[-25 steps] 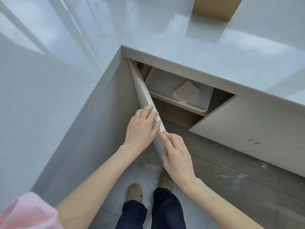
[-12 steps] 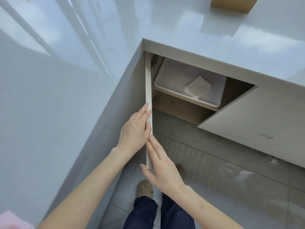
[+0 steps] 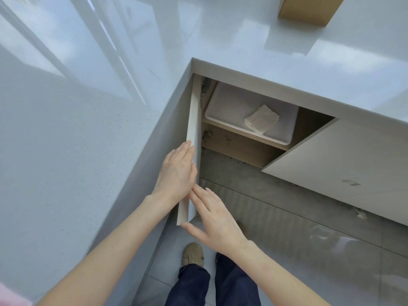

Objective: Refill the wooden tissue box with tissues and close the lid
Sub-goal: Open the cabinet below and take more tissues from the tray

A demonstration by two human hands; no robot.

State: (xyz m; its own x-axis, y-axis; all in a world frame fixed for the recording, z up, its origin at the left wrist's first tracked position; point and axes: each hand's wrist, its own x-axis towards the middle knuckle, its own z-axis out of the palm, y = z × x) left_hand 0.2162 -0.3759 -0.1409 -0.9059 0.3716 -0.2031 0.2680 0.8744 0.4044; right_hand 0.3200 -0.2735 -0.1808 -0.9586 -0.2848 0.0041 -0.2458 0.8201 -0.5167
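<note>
A stack of white tissues (image 3: pixel 261 119) lies in a white bin (image 3: pixel 223 100) on a shelf inside the open cabinet. The wooden tissue box (image 3: pixel 309 8) stands on the counter at the top right, cut off by the frame. The left cabinet door (image 3: pixel 193 120) stands swung wide, seen edge-on. My left hand (image 3: pixel 176 173) lies flat against the door's outer face, fingers straight. My right hand (image 3: pixel 215 219) touches the door's inner face and lower corner with fingers spread; it holds nothing.
The glossy white counter (image 3: pixel 242 45) wraps around an inner corner above the cabinet. The right cabinet door (image 3: pixel 344 164) stands partly open. Below are a grey tiled floor (image 3: pixel 287 239), my shoe (image 3: pixel 193 253) and dark trousers (image 3: pixel 212 286).
The left door has swung further open toward the left counter side. Both hands followed it; my right hand slid down to the door's lower corner. The camera shifted left.
</note>
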